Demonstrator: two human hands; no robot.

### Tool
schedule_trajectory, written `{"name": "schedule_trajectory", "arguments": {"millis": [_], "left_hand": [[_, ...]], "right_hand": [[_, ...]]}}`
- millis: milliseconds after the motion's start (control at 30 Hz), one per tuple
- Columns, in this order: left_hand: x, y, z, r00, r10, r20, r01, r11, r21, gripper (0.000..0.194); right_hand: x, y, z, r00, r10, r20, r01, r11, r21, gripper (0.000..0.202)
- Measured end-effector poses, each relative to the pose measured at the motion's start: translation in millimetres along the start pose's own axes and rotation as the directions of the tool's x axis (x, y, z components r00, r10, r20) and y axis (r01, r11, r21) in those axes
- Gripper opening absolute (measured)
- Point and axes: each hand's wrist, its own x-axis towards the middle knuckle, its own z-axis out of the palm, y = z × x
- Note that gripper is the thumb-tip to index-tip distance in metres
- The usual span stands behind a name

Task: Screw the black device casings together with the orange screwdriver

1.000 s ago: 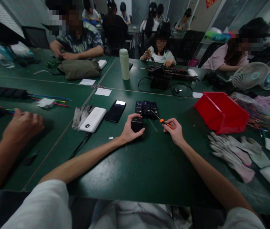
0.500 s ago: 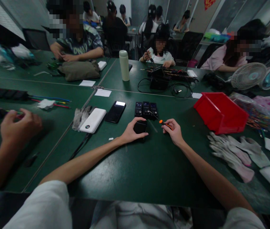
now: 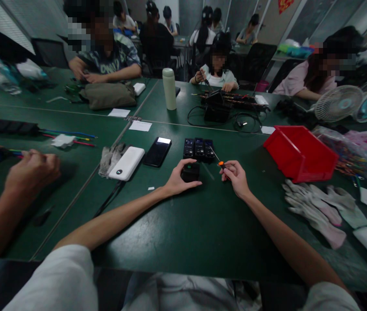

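We curve our left hand (image 3: 179,178) into a broad C, fingers on the far side and thumb on the near side, gripping a small, black, box-shaped block (image 3: 191,172) between them. With our right hand (image 3: 236,175) we pinch a thin-shafted screwdriver with an orange-and-black handle (image 3: 221,164), thumb against the curled fingers. Its metal shaft slants away to the left, and the tip overlaps the rightmost of three black rectangular modules (image 3: 198,148); we cannot tell whether it touches.

The block sits at the middle of the dark green, smooth-topped counter (image 3: 177,242), just on our side of the modules. Its faces look dark and plain except for a faint greenish spot near the top; our fingers hide its left part. The modules stand side by side in a neat row, with small pale markings on their faces.

To the left of the modules we have a black smartphone with a lit white strip (image 3: 157,152), and beside it a white, rounded power bank (image 3: 127,163) against a crumpled grey glove (image 3: 106,160). On our right are an open red plastic bin (image 3: 300,155) and pale, soiled fabric gloves (image 3: 316,211).
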Motion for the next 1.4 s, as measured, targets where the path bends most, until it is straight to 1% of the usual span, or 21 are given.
{"name": "schedule_trajectory", "arguments": {"millis": [133, 167, 233, 300, 367, 467, 567, 667, 733, 867, 933, 1000, 1067, 1167, 1200, 1233, 1267, 1300, 1333, 1367, 1400], "left_hand": [[-0.1, -3.4, 0.5, 0.991, 0.131, -0.031, -0.130, 0.991, 0.040, 0.065], [0.1, -3.8, 0.8, 0.984, 0.177, -0.033, -0.175, 0.983, 0.052, 0.063], [0.2, -4.4, 1.4, 0.961, 0.277, -0.019, -0.275, 0.958, 0.078, 0.061], [-0.4, -4.3, 1.6, 0.928, 0.372, 0.032, -0.373, 0.923, 0.093, 0.059], [-1.9, -3.9, 1.5, 0.883, 0.454, 0.118, -0.465, 0.880, 0.095, 0.056], [-4.6, -3.8, 0.8, 0.811, 0.535, 0.237, -0.570, 0.814, 0.112, 0.051], [-6.5, -5.6, 0.1, 0.775, 0.564, 0.285, -0.616, 0.775, 0.141, 0.049], [-7.9, -8.1, 1.1, 0.772, 0.568, 0.286, -0.619, 0.774, 0.133, 0.053], [-9.6, -8.6, 3.7, 0.774, 0.574, 0.268, -0.616, 0.780, 0.110, 0.055], [-14.6, -5.1, 12.0, 0.759, 0.622, 0.192, -0.638, 0.769, 0.032, 0.062], [-16.2, -2.9, 15.1, 0.750, 0.634, 0.191, -0.644, 0.765, -0.013, 0.064], [-16.1, -1.2, 16.3, 0.750, 0.627, 0.210, -0.633, 0.773, -0.044, 0.064], [-14.5, 0.2, 15.7, 0.762, 0.603, 0.234, -0.608, 0.792, -0.062, 0.064], [-11.2, 2.9, 13.5, 0.787, 0.559, 0.262, -0.551, 0.827, -0.111, 0.068], [-10.2, 4.0, 12.9, 0.801, 0.540, 0.257, -0.522, 0.841, -0.143, 0.070], [-9.2, 4.8, 12.4, 0.826, 0.511, 0.239, -0.478, 0.859, -0.182, 0.071], [-8.0, 5.4, 12.0, 0.867, 0.455, 0.201, -0.411, 0.883, -0.229, 0.069], [-6.6, 5.7, 11.8, 0.918, 0.369, 0.146, -0.318, 0.904, -0.286, 0.065], [-4.9, 5.5, 11.6, 0.965, 0.246, 0.096, -0.198, 0.916, -0.350, 0.059], [-2.6, 5.2, 11.4, 0.994, 0.096, 0.060, -0.062, 0.905, -0.421, 0.054], [0.0, 4.8, 11.0, 0.996, -0.059, 0.063, 0.082, 0.869, -0.488, 0.051]], "right_hand": [[-0.7, -1.2, 1.3, 0.999, -0.034, 0.032, 0.037, 0.996, -0.085, 0.014], [-0.9, -0.8, 1.6, 0.998, -0.048, 0.051, 0.054, 0.991, -0.123, 0.012], [-1.4, 0.3, 2.5, 0.992, -0.092, 0.085, 0.108, 0.973, -0.206, 0.016], [-2.3, 0.6, 3.4, 0.980, -0.152, 0.125, 0.184, 0.935, -0.305, 0.017], [-3.9, -0.6, 4.3, 0.960, -0.214, 0.180, 0.271, 0.872, -0.408, 0.015], [-7.7, -3.9, 6.9, 0.925, -0.250, 0.287, 0.369, 0.776, -0.512, 0.029], [-13.2, -5.9, 13.1, 0.904, -0.226, 0.362, 0.404, 0.724, -0.558, 0.045], [-18.9, -5.3, 22.6, 0.893, -0.172, 0.415, 0.410, 0.690, -0.596, 0.062], [-22.0, -4.7, 28.6, 0.887, -0.141, 0.440, 0.415, 0.660, -0.626, 0.068], [-25.7, -6.3, 35.1, 0.865, -0.133, 0.484, 0.464, 0.579, -0.670, 0.064], [-27.0, -8.0, 35.4, 0.842, -0.150, 0.519, 0.511, 0.533, -0.675, 0.057], [-28.0, -8.6, 34.2, 0.822, -0.168, 0.544, 0.549, 0.488, -0.679, 0.051], [-28.3, -6.7, 31.8, 0.824, -0.193, 0.533, 0.556, 0.460, -0.692, 0.049], [-26.8, -0.3, 26.7, 0.848, -0.265, 0.459, 0.528, 0.479, -0.701, 0.050], [-25.9, 2.0, 24.8, 0.850, -0.297, 0.434, 0.526, 0.490, -0.695, 0.051], [-25.0, 3.9, 23.1, 0.847, -0.332, 0.415, 0.531, 0.497, -0.686, 0.052], [-24.2, 5.5, 21.4, 0.841, -0.359, 0.404, 0.539, 0.495, -0.682, 0.053], [-23.5, 6.4, 19.8, 0.834, -0.379, 0.402, 0.548, 0.480, -0.685, 0.053], [-23.0, 6.9, 18.3, 0.825, -0.390, 0.408, 0.558, 0.454, -0.695, 0.053], [-22.6, 6.8, 16.8, 0.817, -0.396, 0.419, 0.567, 0.418, -0.710, 0.052], [-22.4, 6.4, 15.5, 0.809, -0.401, 0.430, 0.574, 0.378, -0.726, 0.050]]}}
